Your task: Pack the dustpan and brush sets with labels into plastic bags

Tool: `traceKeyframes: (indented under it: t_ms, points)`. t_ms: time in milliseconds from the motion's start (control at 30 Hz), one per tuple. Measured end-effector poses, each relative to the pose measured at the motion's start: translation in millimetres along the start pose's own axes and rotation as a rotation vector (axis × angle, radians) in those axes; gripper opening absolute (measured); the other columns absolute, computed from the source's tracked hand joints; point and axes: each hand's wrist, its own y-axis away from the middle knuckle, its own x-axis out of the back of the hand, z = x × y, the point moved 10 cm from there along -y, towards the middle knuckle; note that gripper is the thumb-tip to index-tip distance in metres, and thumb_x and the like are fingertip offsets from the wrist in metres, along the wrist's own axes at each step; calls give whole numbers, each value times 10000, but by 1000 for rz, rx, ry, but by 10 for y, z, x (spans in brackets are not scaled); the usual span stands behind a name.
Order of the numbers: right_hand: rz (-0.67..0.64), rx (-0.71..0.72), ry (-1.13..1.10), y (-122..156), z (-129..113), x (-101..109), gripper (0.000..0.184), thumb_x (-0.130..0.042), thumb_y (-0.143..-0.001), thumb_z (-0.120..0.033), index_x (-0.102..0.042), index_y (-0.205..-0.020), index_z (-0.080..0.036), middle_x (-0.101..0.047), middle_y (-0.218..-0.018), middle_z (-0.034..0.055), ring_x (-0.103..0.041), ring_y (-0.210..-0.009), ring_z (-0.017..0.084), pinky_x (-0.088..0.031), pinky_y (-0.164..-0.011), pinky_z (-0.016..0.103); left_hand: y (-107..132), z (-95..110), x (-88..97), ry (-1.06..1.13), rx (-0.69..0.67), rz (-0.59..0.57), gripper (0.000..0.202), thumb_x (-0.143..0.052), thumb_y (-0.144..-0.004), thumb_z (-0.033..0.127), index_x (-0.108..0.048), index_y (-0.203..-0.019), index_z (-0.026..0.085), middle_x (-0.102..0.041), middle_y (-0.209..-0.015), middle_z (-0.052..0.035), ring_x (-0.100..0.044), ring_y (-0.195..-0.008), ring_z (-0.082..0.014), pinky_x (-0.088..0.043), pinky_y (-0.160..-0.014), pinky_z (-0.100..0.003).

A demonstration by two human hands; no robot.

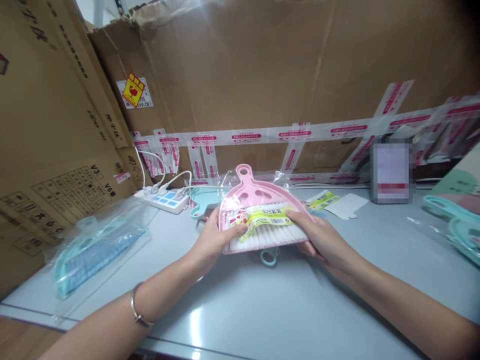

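Observation:
Between my two hands is a pink dustpan and brush set (262, 192) in a clear plastic bag, tilted up over the table. White bristles and a yellow-green label (268, 220) show at its front. My left hand (217, 235) grips the set's left side, thumb lying on the front. On the right side, my right hand (315, 232) holds it the same way, its thumb by the label's end. A teal ring-shaped handle (269, 257) shows below the set; the thing it belongs to is mostly hidden. Behind my left hand lies a teal dustpan (204, 200), partly covered.
A bagged teal dustpan with blue bristles (99, 257) lies at the left. More teal dustpan pieces (461, 225) are at the right. Behind stand a power strip (165, 198), white card (347, 206), a partly pixelated upright device (392, 172) and large cardboard boxes (243, 65).

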Motion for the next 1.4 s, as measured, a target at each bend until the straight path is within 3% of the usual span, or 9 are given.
traceKeyframes:
  t_ms: [100,200,333,500,700,833,967,1167,1400]
  points:
    - [-75,-6,-20,-1,-15,-54,269,-669,-738,-387,-594,-624,-155,-556,-447,-9,-425,-347,63,-331,-302,153,-2,9,22,8,1,17,627,-783,-611,255,-510,-1165,147,-613,-1155,-151,-639,-916,-226,-507,-790,-354]
    - [-227,-4,-135,28,-69,-177,279,-694,-721,-333,-647,-953,-186,-699,-839,35,-631,-669,144,-539,-543,226,-9,22,64,19,2,37,580,-775,-620,261,-533,-1132,136,-636,-1109,-139,-647,-874,-212,-513,-736,-315]
    - [-403,-31,-221,83,-94,-302,475,-753,-645,-203,-614,-1099,-187,-681,-1047,71,-653,-891,197,-567,-733,283,-11,20,104,59,35,53,438,-725,-678,274,-559,-1052,118,-666,-1028,-132,-658,-838,-212,-515,-668,-280]
    - [-310,-34,-253,7,-51,-203,480,-779,-615,-167,-620,-1067,-149,-685,-1044,84,-665,-888,186,-574,-714,207,19,154,27,75,-12,-47,485,-685,-733,314,-506,-1160,168,-625,-1157,-128,-644,-928,-219,-513,-690,-267]
    - [-193,25,-202,-54,-103,-104,517,-807,-590,-192,-624,-1074,-178,-676,-1082,55,-669,-872,170,-568,-601,134,74,295,-130,4,-141,-196,770,-772,-604,124,-419,-1283,205,-538,-1302,-111,-536,-1137,-228,-458,-857,-267]
    - [-146,14,-189,-57,-67,-82,367,-786,-637,-253,-664,-975,-177,-693,-1030,45,-676,-804,148,-575,-619,145,46,206,-41,-27,-103,-86,669,-764,-624,195,-465,-1221,144,-587,-1215,-138,-604,-969,-200,-485,-726,-252]
    - [-58,7,-118,-75,1,-12,253,-796,-616,-284,-685,-788,-135,-715,-743,61,-649,-569,128,-560,-529,174,12,114,23,-54,-72,-26,504,-758,-641,262,-562,-1083,119,-653,-1034,-106,-612,-734,-116,-471,-624,-208]
    - [-18,31,-44,-88,-3,53,417,-820,-521,-439,-643,-716,-116,-606,-441,29,-498,-327,88,-399,-333,167,19,52,56,-89,-17,-12,333,-706,-702,374,-632,-891,111,-644,-684,-29,-581,-523,-86,-474,-553,-213]
    - [-126,25,-42,-52,-22,-56,464,-822,-485,-491,-650,-718,-129,-663,-549,53,-587,-446,120,-466,-435,198,60,169,-81,37,-78,-124,472,-747,-671,264,-584,-1100,151,-664,-1076,-107,-636,-884,-163,-511,-739,-245]
